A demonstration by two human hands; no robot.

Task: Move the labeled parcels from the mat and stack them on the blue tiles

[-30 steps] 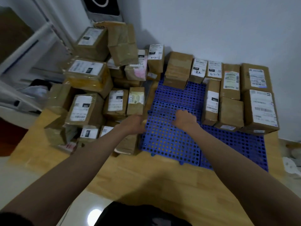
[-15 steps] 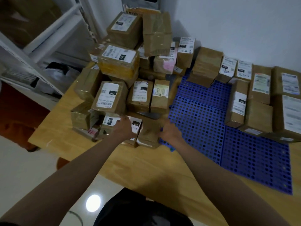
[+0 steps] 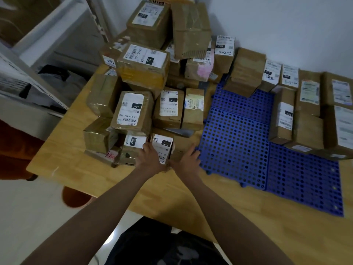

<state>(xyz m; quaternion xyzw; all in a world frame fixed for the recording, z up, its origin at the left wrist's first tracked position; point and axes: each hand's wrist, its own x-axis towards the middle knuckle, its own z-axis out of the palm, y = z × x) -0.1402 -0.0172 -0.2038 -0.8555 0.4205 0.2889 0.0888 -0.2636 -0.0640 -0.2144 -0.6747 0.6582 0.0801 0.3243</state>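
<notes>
Head view looks down on a wooden bench (image 3: 99, 175) where a heap of brown parcels (image 3: 145, 88) fills the left and far side, and blue tiles (image 3: 238, 146) cover the right. A row of boxes (image 3: 309, 115) already stands along the far right of the tiles; most of the blue surface nearer the person is bare.

Both hands meet at the front foot of the heap, on the parcel marked 010 (image 3: 163, 145). The left hand (image 3: 150, 158) lies over its left side, its fingers wrapped around the box's near left edge and partly covering the label. The right hand (image 3: 188, 159) presses against the box's right side with its fingers straight and close together, its outer edge just beside the tiles. The parcel sits low, touching the 220 parcel (image 3: 132, 145) on its left, with larger boxes resting behind and above it.

The risk seems to lie in that position. Pulling a box from the bottom front of a loose heap could take support from the 15H parcel (image 3: 131, 111) and its neighbours, so they may slide forward onto the bench or off its left edge. The glossy tape wrap may also let the flat right palm slip, leaving the load on the left hand alone and tipping the box before it reaches the tiles.
</notes>
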